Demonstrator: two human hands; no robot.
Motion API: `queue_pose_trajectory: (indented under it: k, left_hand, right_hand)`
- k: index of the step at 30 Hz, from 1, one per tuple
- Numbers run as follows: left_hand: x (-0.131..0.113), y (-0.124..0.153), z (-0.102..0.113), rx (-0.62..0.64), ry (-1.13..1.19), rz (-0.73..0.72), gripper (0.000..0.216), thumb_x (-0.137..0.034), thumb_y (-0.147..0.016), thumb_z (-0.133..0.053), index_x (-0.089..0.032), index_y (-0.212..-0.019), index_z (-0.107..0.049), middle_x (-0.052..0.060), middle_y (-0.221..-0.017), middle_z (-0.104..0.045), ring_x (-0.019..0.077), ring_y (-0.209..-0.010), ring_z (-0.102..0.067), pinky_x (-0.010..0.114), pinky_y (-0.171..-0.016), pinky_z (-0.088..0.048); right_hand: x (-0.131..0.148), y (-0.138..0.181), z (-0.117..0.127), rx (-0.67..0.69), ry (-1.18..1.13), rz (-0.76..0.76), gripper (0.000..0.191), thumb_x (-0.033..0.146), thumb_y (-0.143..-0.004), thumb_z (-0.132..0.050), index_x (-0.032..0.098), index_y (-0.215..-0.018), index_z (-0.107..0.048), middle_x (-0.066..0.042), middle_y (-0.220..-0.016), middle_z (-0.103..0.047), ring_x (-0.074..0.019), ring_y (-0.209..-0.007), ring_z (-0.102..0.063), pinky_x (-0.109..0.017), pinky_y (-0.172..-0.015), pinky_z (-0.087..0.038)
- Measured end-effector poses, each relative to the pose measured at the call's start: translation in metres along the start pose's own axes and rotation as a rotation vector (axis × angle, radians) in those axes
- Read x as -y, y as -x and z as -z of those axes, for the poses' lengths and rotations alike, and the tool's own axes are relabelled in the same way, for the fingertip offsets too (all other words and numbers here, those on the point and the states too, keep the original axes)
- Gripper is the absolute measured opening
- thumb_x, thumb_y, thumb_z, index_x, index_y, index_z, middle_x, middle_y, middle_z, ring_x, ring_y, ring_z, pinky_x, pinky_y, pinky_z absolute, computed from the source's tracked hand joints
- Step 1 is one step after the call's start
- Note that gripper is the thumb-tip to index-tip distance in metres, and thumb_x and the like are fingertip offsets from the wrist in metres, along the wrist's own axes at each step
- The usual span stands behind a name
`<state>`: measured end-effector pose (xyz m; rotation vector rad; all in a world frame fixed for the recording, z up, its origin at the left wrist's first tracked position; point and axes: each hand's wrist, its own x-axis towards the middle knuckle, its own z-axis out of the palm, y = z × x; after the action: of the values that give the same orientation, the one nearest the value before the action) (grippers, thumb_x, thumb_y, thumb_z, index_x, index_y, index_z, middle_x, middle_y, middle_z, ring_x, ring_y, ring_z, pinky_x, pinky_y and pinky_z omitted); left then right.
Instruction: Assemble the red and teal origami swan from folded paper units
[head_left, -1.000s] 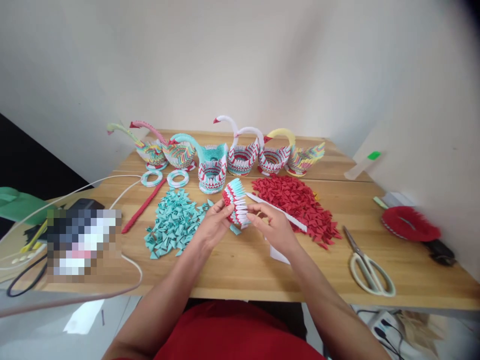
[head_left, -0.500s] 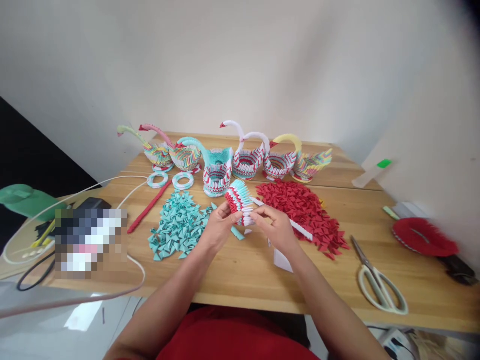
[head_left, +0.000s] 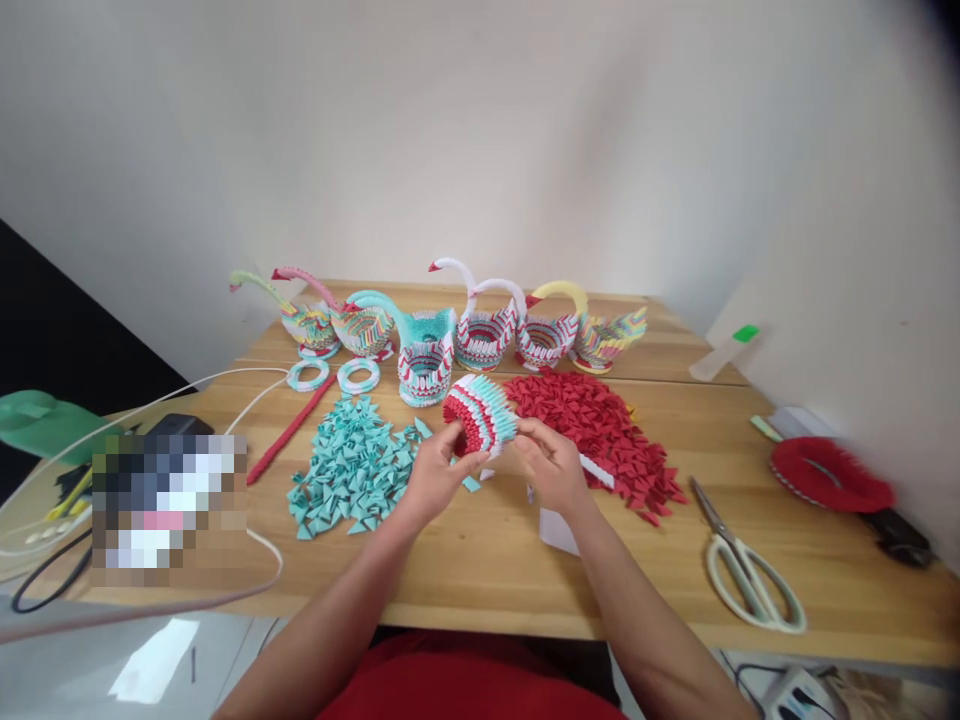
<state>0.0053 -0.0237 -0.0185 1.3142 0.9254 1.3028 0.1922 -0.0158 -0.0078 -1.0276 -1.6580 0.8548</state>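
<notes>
A folded-paper bowl (head_left: pixel 481 415) of red, white and teal rows hangs tilted over the table, its teal points facing up and right. My left hand (head_left: pixel 442 470) is closed round its lower left side, thumb in front. At the right edge, my right hand (head_left: pixel 551 462) pinches the bowl with thumb and fingertips; whether a loose piece sits between them cannot be seen. Left of the bowl lies a pile of teal paper triangles (head_left: pixel 352 465). A pile of red paper triangles (head_left: pixel 600 430) spreads behind my right hand, with a white paper strip (head_left: pixel 598 470) against it.
Several folded-paper swans (head_left: pixel 425 372) stand in a row at the back. Two paper rings (head_left: pixel 358 376) and a red paper rod (head_left: pixel 292 430) lie at left, near a white cable (head_left: pixel 225 375). Scissors (head_left: pixel 750 570) and a red paper disc (head_left: pixel 829 475) lie at right.
The paper bowl has turned in my hands, its teal points now leaning further right. My right hand has moved from its lower white edge to the teal-tipped right edge. The view has shifted slightly.
</notes>
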Motion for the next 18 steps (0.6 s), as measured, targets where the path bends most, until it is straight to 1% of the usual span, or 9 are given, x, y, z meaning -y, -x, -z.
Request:
queue_pose_trajectory:
  k: [3, 6, 9, 12, 14, 18]
  left_hand:
    - [-0.0028, 0.0015, 0.0, -0.011, -0.275, -0.079, 0.016, -0.03, -0.077, -0.072, -0.017, -0.079, -0.063, 0.001, -0.076, -0.061, 0.017, -0.073, -0.052, 0.027, -0.071, -0.041]
    - [-0.0081, 0.0028, 0.0005, -0.009, -0.455, -0.184, 0.017, -0.03, -0.079, -0.068, -0.016, -0.074, -0.061, 0.001, -0.074, -0.058, 0.0158, -0.07, -0.049, 0.026, -0.067, -0.038]
    - [-0.0077, 0.0038, 0.0015, 0.015, -0.426, -0.236, 0.026, -0.038, -0.081, -0.068, -0.016, -0.072, -0.06, 0.001, -0.072, -0.057, 0.0151, -0.068, -0.048, 0.025, -0.064, -0.037]
    - [-0.0035, 0.004, 0.0023, 0.005, -0.327, -0.222, 0.032, -0.045, -0.085, -0.064, -0.015, -0.073, -0.062, 0.002, -0.071, -0.058, 0.016, -0.068, -0.05, 0.026, -0.065, -0.04]
    - [-0.0032, 0.0037, 0.0022, -0.005, -0.327, -0.233, 0.032, -0.045, -0.086, -0.064, -0.015, -0.075, -0.064, 0.003, -0.072, -0.059, 0.0173, -0.071, -0.054, 0.027, -0.068, -0.042]
    - [-0.0101, 0.0033, 0.0015, 0.006, -0.403, -0.314, 0.028, -0.042, -0.088, -0.062, -0.016, -0.079, -0.067, 0.005, -0.078, -0.066, 0.02, -0.077, -0.059, 0.028, -0.073, -0.044]
  right_hand:
    - [0.0009, -0.0012, 0.0008, -0.019, 0.032, 0.004, 0.022, 0.042, -0.084, -0.064, 0.02, -0.083, -0.069, -0.003, -0.083, -0.069, -0.0203, -0.08, -0.063, -0.031, -0.078, -0.048]
    - [0.0008, -0.0023, 0.001, -0.046, 0.008, 0.011, 0.019, 0.039, -0.08, -0.068, 0.02, -0.08, -0.069, -0.003, -0.082, -0.068, -0.0197, -0.078, -0.062, -0.03, -0.077, -0.048]
    - [-0.0006, -0.0026, 0.002, -0.034, -0.025, 0.032, 0.016, 0.036, -0.08, -0.069, 0.02, -0.079, -0.07, -0.003, -0.083, -0.068, -0.0202, -0.081, -0.063, -0.03, -0.078, -0.048]
    - [-0.0023, -0.0023, 0.0029, 0.01, -0.049, 0.057, 0.014, 0.034, -0.082, -0.068, 0.022, -0.083, -0.073, -0.004, -0.087, -0.07, -0.0212, -0.085, -0.064, -0.031, -0.081, -0.048]
    - [-0.0033, -0.0021, 0.0029, 0.025, -0.06, 0.064, 0.013, 0.033, -0.082, -0.068, 0.022, -0.086, -0.074, -0.004, -0.09, -0.072, -0.0217, -0.088, -0.065, -0.032, -0.083, -0.048]
    - [-0.0034, -0.0024, 0.0027, 0.036, -0.061, 0.088, 0.013, 0.033, -0.083, -0.067, 0.023, -0.088, -0.074, -0.005, -0.091, -0.072, -0.0223, -0.089, -0.065, -0.033, -0.084, -0.048]
